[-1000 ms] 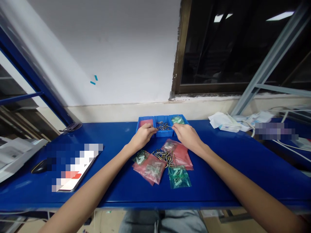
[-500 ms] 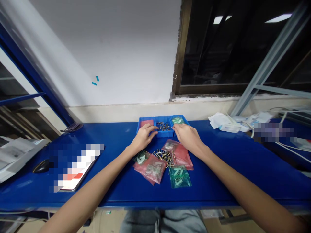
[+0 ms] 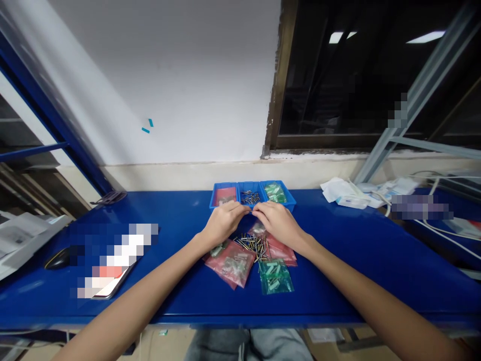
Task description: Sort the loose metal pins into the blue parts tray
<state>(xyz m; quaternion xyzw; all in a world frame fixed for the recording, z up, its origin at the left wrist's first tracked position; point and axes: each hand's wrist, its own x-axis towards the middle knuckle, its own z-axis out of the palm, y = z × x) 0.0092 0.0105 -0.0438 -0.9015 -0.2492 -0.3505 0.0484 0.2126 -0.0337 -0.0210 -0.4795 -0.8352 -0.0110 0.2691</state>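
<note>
My left hand (image 3: 226,220) and my right hand (image 3: 277,220) meet fingertip to fingertip over the table. Both are closed in a pinch on what looks like a thin metal pin (image 3: 251,211), mostly covered by the fingers. Just beyond them stand three joined blue bins: the left bin (image 3: 212,199) with a pink bag, the middle bin (image 3: 240,187) with loose metal pins, the right bin (image 3: 291,199) with green bags. Below my hands lies a pile of metal pins (image 3: 253,244) in dark and gold tones. Pink bags (image 3: 236,263) and a green bag (image 3: 276,276) surround it.
On the left of the blue table (image 3: 180,291) lie a black mouse (image 3: 60,258), a pixelated flat device (image 3: 116,273) and papers (image 3: 28,240). White packets (image 3: 347,193) and cables are at the right. A wall (image 3: 180,100) stands behind.
Both hands have drawn back from the bins toward me and come together. The right hand brought a thin metal piece from the middle bin, and the left hand now meets it.
</note>
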